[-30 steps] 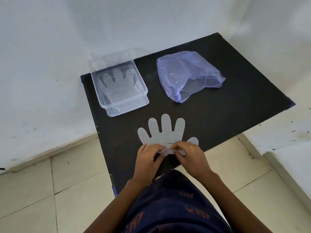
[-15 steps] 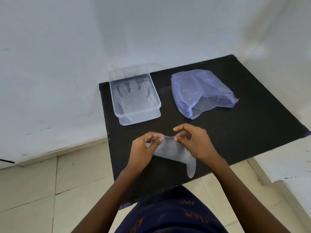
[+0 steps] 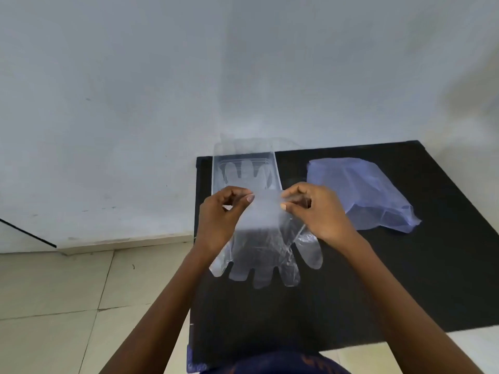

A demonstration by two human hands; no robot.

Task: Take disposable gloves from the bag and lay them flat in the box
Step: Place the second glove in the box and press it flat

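A clear disposable glove [image 3: 266, 247] hangs in the air with its fingers pointing down, above the black table [image 3: 405, 279]. My left hand [image 3: 220, 217] pinches the left corner of its cuff and my right hand [image 3: 317, 211] pinches the right corner. Just beyond my hands stands the clear plastic box [image 3: 244, 168] at the table's far left, with at least one glove lying flat inside. The pale purple plastic bag [image 3: 361, 191] lies to the right of the box, mouth toward me.
A white wall rises behind and left of the table. Beige floor tiles [image 3: 67, 306] lie to the left of the table's edge. My dark patterned clothing shows at the bottom.
The glove lay flat on the table near me; both hands lifted it by the cuff and carried it up and toward the box. It now hangs fingers down.
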